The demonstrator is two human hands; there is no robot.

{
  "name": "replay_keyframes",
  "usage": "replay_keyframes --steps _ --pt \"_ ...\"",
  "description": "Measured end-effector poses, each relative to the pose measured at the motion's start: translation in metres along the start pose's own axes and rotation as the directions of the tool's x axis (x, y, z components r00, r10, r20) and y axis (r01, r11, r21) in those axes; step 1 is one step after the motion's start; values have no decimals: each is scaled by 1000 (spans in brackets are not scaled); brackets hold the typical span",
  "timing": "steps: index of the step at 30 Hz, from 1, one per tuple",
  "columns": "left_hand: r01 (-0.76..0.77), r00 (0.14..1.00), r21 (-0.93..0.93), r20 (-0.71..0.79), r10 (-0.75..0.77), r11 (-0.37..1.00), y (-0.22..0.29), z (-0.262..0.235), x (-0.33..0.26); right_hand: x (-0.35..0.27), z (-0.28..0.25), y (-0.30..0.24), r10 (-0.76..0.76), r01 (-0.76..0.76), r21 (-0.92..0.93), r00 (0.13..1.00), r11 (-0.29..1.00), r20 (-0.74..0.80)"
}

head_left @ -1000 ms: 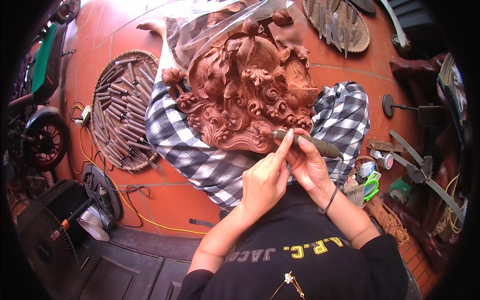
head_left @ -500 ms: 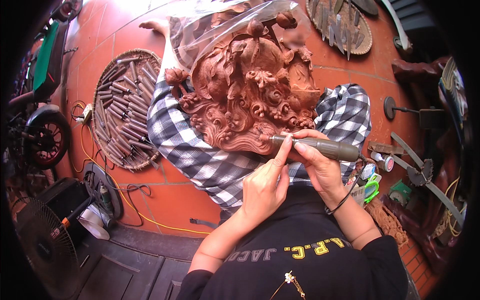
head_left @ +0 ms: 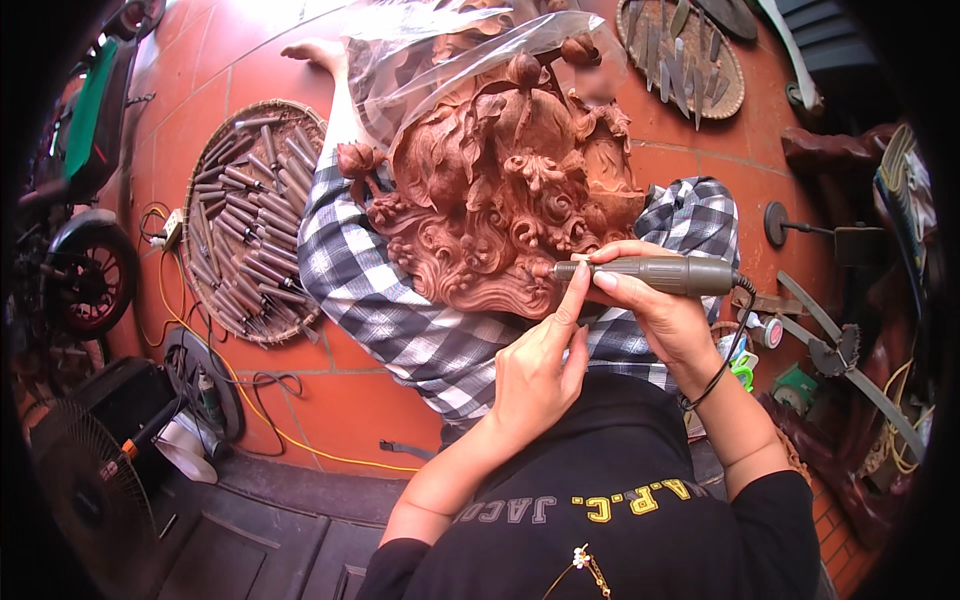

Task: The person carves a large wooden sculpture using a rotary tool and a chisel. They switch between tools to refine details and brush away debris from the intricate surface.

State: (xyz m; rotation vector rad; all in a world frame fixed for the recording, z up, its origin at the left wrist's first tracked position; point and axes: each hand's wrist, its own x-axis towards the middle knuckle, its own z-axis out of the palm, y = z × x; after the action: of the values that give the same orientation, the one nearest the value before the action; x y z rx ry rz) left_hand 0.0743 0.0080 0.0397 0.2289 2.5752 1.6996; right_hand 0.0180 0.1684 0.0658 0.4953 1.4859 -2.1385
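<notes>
A reddish-brown carved wooden piece [head_left: 500,190] with curls and leaves rests on my lap, over a black-and-white checked cloth [head_left: 380,300]. My right hand [head_left: 660,310] grips a grey-green rotary carving handpiece [head_left: 650,274], held level with its tip against the carving's lower right edge. A black cable runs from the tool's back end over my wrist. My left hand [head_left: 540,370] steadies the tool's front, its index finger raised against the tip. Clear plastic sheet [head_left: 450,50] covers the carving's far part.
A round woven tray [head_left: 255,220] of several chisels lies on the red tile floor at left, another tray [head_left: 690,55] of blades at top right. A yellow cord, a fan [head_left: 80,480] and a motorbike wheel [head_left: 90,280] sit at left; small tools lie at right.
The handpiece has swung from a slant to level and shifted right along the carving's lower edge. My left index finger stays at its tip.
</notes>
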Motion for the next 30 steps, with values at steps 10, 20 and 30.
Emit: replay_keyframes --steps 10,20,30 --pt "73 997 -63 -4 -73 995 3 4 -1 16 7 -34 149 -122 -230 984 965 102" --pt "57 998 -86 -10 -58 995 2 5 7 22 9 -42 159 -133 -258 983 957 86" --pt "-4 999 -55 -52 1 998 -11 9 3 30 14 -36 211 -187 -243 974 952 79"
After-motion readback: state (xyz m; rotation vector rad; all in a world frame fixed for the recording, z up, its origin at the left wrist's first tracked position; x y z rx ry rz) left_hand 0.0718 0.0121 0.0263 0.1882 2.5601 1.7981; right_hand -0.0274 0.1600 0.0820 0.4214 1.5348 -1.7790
